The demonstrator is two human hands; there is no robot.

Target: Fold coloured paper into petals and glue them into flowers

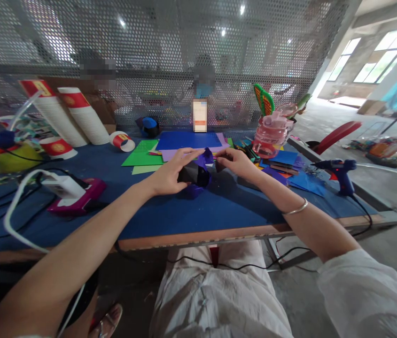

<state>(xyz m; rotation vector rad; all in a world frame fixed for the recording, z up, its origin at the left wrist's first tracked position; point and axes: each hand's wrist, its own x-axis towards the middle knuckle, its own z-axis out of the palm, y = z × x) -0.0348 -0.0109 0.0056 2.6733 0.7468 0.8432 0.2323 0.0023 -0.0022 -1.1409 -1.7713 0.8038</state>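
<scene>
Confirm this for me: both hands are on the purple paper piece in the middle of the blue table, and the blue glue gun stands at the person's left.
Not quite. The glue gun stands at the person's right, as the head view shows. The left hand and right hand are indeed on the purple paper piece on the blue table.

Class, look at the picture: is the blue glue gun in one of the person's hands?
No. The blue glue gun stands on the table to the right, while both hands hold purple paper.

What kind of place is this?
Probably a craft workshop in an industrial hall: coloured paper sheets and a blue glue gun on a blue-topped workbench, backed by a perforated metal screen.
</scene>
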